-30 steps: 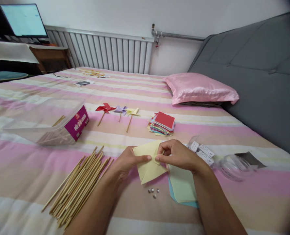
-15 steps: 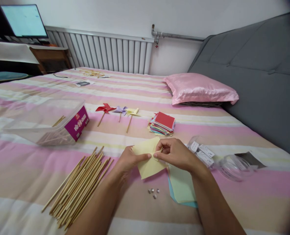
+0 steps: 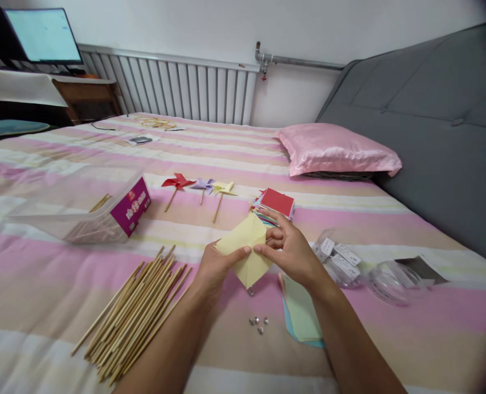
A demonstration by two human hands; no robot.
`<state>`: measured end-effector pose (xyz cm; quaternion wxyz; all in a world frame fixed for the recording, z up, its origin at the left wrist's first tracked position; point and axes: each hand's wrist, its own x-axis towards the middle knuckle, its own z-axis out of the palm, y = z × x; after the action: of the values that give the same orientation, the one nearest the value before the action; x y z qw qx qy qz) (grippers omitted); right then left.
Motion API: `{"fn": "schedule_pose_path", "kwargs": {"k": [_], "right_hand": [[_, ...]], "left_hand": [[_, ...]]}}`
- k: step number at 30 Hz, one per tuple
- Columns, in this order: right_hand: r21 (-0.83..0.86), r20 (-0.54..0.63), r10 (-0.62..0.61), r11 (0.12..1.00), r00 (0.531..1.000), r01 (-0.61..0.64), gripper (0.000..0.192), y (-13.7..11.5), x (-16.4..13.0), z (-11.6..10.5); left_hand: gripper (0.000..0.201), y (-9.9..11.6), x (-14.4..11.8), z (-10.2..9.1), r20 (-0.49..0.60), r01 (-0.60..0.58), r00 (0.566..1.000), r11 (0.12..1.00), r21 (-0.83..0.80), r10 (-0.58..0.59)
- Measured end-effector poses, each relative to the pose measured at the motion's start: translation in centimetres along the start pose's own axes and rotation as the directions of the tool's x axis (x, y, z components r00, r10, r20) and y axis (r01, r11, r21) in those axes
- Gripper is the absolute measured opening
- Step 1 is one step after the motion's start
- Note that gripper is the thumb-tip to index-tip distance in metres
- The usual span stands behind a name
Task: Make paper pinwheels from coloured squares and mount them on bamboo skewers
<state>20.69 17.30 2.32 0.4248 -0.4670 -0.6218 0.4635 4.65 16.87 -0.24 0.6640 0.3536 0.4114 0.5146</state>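
Both hands hold a folded pale yellow paper square lifted a little above the striped bedspread. My left hand pinches its left side with thumb on top. My right hand pinches its right side near the centre. Below the paper lie a few small silver pins and a short stack of green and blue paper sheets. A bundle of several wooden sticks lies to the left of my left forearm.
Three finished pinwheels, red, purple and yellow, lie further back. A stack of coloured paper squares sits behind my right hand. A clear plastic box is at left, clear plastic packets at right, a pink pillow beyond.
Both hands have lifted the yellow paper up and slightly away from me, and it now looks more tightly folded. A pin is now visible under it.
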Motion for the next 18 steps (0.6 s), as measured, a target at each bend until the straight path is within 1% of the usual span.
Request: {"fn": "schedule_pose_path", "kwargs": {"k": [4, 9, 15, 18], "right_hand": [[-0.013, 0.018, 0.010, 1.000, 1.000, -0.009, 0.068, 0.2, 0.0, -0.1], [0.002, 0.017, 0.044, 0.999, 0.999, -0.044, 0.068, 0.2, 0.1, 0.0], [0.167, 0.062, 0.145, 0.974, 0.988, -0.153, 0.069, -0.1, -0.1, -0.8], [0.213, 0.080, 0.184, 0.957, 0.980, -0.197, 0.071, -0.3, -0.1, -1.2]], "left_hand": [[0.043, 0.1, -0.1, 0.1, 0.010, 0.010, 1.000, 0.999, 0.030, -0.011], [0.041, 0.0, -0.1, 0.1, 0.021, -0.014, 1.000, 0.998, 0.060, 0.013], [0.031, 0.4, -0.1, -0.1, 0.121, 0.004, 0.993, 1.000, 0.024, -0.006], [0.030, 0.8, -0.2, -0.1, 0.141, 0.026, 0.990, 1.000, 0.007, -0.027]]}}
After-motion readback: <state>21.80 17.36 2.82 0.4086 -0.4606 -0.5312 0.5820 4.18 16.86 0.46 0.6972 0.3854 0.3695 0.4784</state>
